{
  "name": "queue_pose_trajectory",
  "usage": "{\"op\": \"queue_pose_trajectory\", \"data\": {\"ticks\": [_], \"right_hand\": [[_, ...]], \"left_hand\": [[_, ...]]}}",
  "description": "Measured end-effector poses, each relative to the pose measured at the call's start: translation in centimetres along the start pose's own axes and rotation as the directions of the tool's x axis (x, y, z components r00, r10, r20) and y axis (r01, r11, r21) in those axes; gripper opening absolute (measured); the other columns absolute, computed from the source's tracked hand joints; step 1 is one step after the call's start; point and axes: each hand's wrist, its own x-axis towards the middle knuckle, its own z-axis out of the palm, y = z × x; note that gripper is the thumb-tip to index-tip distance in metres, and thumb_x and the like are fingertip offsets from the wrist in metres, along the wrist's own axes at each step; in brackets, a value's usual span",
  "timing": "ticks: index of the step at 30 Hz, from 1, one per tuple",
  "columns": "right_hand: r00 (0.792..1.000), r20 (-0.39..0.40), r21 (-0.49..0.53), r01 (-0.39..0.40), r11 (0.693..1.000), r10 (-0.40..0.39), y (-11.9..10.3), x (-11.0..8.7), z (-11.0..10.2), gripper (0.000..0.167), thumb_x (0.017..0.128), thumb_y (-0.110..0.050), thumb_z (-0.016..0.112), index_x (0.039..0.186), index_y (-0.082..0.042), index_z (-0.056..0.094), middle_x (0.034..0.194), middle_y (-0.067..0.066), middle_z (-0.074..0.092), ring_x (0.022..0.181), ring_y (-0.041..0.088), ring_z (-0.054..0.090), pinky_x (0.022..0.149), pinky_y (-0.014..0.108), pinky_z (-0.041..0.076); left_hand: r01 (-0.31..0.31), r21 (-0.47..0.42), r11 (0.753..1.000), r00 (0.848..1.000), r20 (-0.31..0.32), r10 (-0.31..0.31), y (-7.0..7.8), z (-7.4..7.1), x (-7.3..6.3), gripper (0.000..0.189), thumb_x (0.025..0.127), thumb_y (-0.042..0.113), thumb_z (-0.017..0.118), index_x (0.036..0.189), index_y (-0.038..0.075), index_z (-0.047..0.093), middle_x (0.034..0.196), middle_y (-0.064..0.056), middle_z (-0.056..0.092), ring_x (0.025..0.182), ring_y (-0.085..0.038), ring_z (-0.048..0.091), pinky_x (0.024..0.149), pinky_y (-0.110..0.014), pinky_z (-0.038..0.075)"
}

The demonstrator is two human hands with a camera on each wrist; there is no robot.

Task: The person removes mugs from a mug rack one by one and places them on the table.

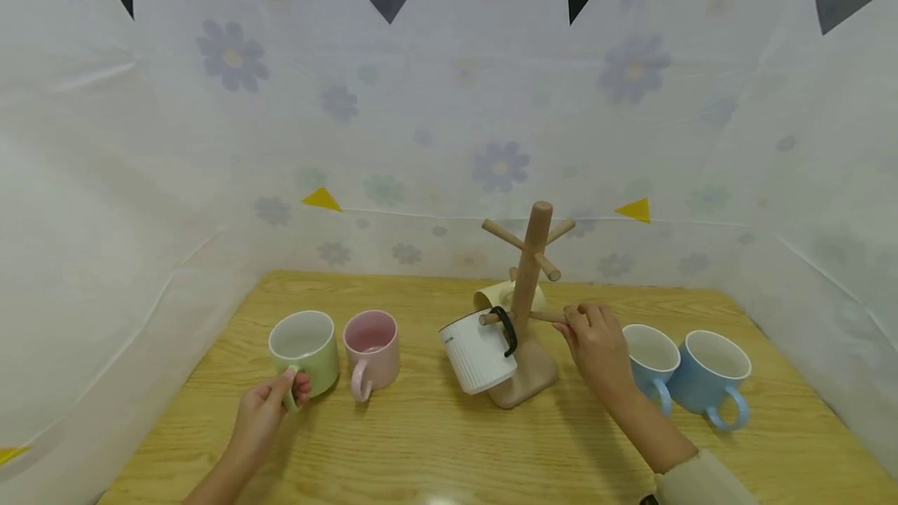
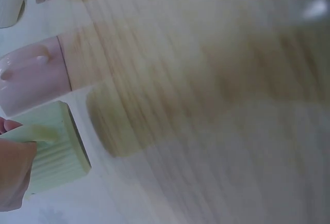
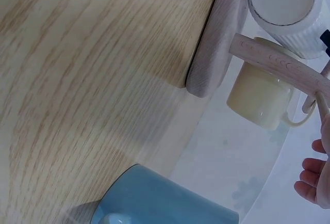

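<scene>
One left hand (image 1: 266, 404), fingers curled, grips the green mug (image 1: 317, 365) by its handle (image 1: 291, 398), mouth up, just beside the upright pink mug (image 1: 382, 369). The right hand (image 1: 599, 349) pinches a lower peg (image 1: 547, 316) of the rack (image 1: 531, 279) (the white mug (image 1: 477, 357) hangs tilted from another, the cream mug (image 3: 260, 97) behind). Two blue mugs (image 1: 701, 388) stand upright on the worktop (image 1: 393, 450), near the right hand.

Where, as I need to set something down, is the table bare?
Bare table lies in front of the pink mug and white mug, between the left hand and right forearm; a smaller gap separates those mugs. It is crowded around the rack, with the cream mug and right hand, and at the blue mugs.
</scene>
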Motion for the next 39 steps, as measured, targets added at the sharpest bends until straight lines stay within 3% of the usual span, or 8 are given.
{"op": "queue_pose_trajectory", "data": {"ticks": [7,15,24,31,39], "right_hand": [[1.0,0.024,0.009,-0.006,1.0,0.005,-0.1,0.2,0.3,0.04,0.091,-0.032,0.047,0.085,0.005,0.063,0.08,0.021,0.058,0.071,0.033,0.054,0.06,0.04,0.05],[0.999,0.036,0.014,-0.01,1.0,0.01,0.0,0.1,0.2,0.037,0.089,-0.03,0.05,0.085,0.005,0.062,0.08,0.021,0.058,0.072,0.033,0.054,0.06,0.041,0.05],[0.999,0.037,0.028,-0.011,1.0,0.01,-0.1,0.1,0.1,0.041,0.092,-0.032,0.045,0.086,0.005,0.062,0.08,0.02,0.057,0.07,0.031,0.052,0.058,0.039,0.048],[1.0,0.016,0.031,0.0,1.0,0.0,0.0,0.1,0.0,0.038,0.092,-0.031,0.046,0.084,0.004,0.06,0.078,0.019,0.055,0.067,0.03,0.052,0.056,0.038,0.048],[1.0,0.017,0.033,-0.001,0.999,0.0,-0.2,0.1,-0.2,0.039,0.092,-0.03,0.045,0.084,0.005,0.06,0.078,0.02,0.056,0.067,0.031,0.052,0.057,0.039,0.048]], "left_hand": [[-0.001,0.012,1.0,1.0,-0.017,0.001,-0.3,-0.2,0.8,0.031,0.098,0.025,0.046,0.082,0.008,0.067,0.077,0.008,0.065,0.072,-0.002,0.061,0.07,-0.014,0.051],[0.005,0.109,0.994,1.0,-0.013,-0.004,-0.3,0.3,1.6,0.039,0.099,0.023,0.042,0.094,-0.009,0.063,0.075,0.011,0.063,0.074,0.0,0.06,0.07,-0.014,0.051],[0.03,0.1,0.995,1.0,-0.003,-0.03,-0.4,0.3,2.1,0.036,0.1,0.022,0.04,0.093,-0.005,0.063,0.075,0.013,0.062,0.074,0.0,0.059,0.07,-0.014,0.05],[0.004,0.139,0.99,1.0,-0.026,0.0,-0.6,0.0,2.2,0.042,0.1,0.02,0.04,0.097,-0.016,0.061,0.073,0.013,0.063,0.071,0.0,0.06,0.067,-0.015,0.051],[0.032,0.177,0.984,0.999,-0.024,-0.028,-0.6,-0.5,2.3,0.041,0.1,0.02,0.039,0.095,-0.014,0.062,0.071,0.012,0.063,0.068,0.0,0.06,0.067,-0.014,0.05]]}}
